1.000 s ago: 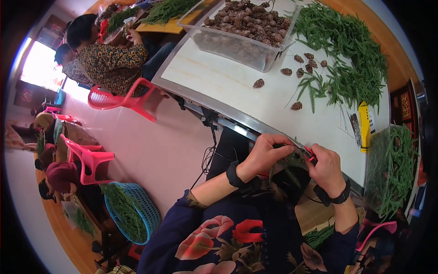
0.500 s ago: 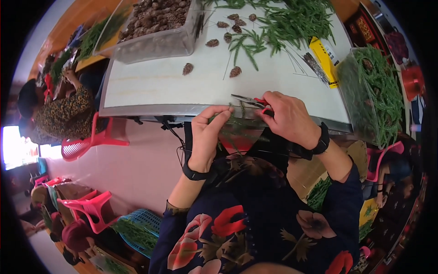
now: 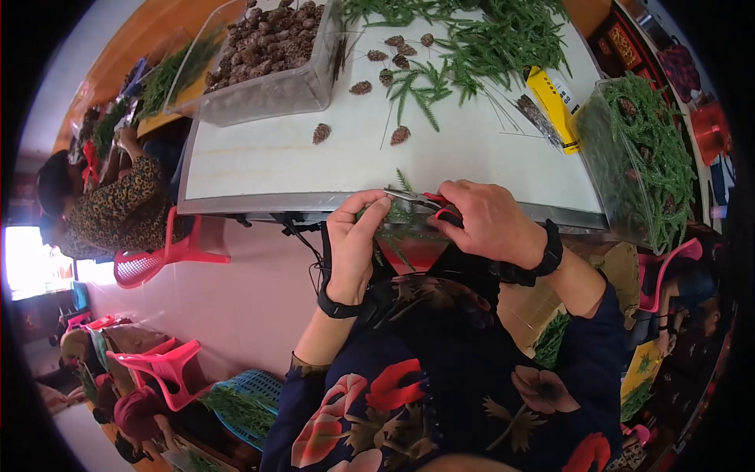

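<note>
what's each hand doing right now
Left hand: closed, pinching a green needle-leaved sprig.
Right hand: closed around red-handled metal pliers at the sprig.

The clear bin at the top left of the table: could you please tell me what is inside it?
The clear bin is heaped with brown pine cones. Its cloudy wall and the top layer hide whatever lies deeper, so I cannot tell what sits at the bottom.
</note>
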`<action>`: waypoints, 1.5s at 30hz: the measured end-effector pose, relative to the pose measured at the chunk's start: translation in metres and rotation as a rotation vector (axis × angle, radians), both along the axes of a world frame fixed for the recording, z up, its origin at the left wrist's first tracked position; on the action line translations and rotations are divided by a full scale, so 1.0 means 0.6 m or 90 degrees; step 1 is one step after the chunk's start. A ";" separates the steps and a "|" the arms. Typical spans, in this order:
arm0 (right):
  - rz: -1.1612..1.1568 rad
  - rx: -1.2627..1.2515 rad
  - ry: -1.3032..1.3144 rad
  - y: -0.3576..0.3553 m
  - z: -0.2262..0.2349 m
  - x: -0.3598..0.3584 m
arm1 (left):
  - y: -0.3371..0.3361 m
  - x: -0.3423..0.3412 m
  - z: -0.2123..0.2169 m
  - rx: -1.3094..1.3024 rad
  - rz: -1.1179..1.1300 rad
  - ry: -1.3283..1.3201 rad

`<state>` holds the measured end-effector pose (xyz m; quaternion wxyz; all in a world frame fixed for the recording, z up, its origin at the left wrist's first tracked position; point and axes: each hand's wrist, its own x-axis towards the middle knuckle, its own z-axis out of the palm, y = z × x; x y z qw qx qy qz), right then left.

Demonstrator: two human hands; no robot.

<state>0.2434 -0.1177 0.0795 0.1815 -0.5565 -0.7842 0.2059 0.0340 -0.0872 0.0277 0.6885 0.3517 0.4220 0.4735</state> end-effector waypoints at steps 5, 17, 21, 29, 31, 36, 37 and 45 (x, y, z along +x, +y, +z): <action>0.006 -0.047 -0.019 0.006 0.005 0.001 | 0.003 0.004 0.004 0.020 0.010 0.016; 0.018 -0.062 0.012 0.003 0.018 -0.003 | -0.005 0.009 -0.001 0.063 -0.001 0.046; 0.015 -0.088 0.006 0.008 0.021 -0.005 | -0.004 0.005 -0.002 0.106 0.011 0.107; 0.022 -0.042 -0.029 0.008 0.020 -0.009 | -0.004 0.002 -0.010 0.097 -0.007 0.084; 0.023 -0.029 -0.041 0.008 0.020 -0.010 | -0.003 0.001 -0.011 0.055 -0.024 0.041; 0.003 -0.010 -0.095 0.009 0.019 -0.010 | -0.001 -0.002 -0.018 -0.019 -0.067 -0.088; 0.006 0.008 -0.109 0.012 0.019 -0.013 | -0.003 -0.005 -0.019 -0.031 -0.084 -0.094; -0.015 0.204 -0.342 0.031 0.013 -0.026 | 0.012 -0.007 -0.009 -0.004 0.008 -0.040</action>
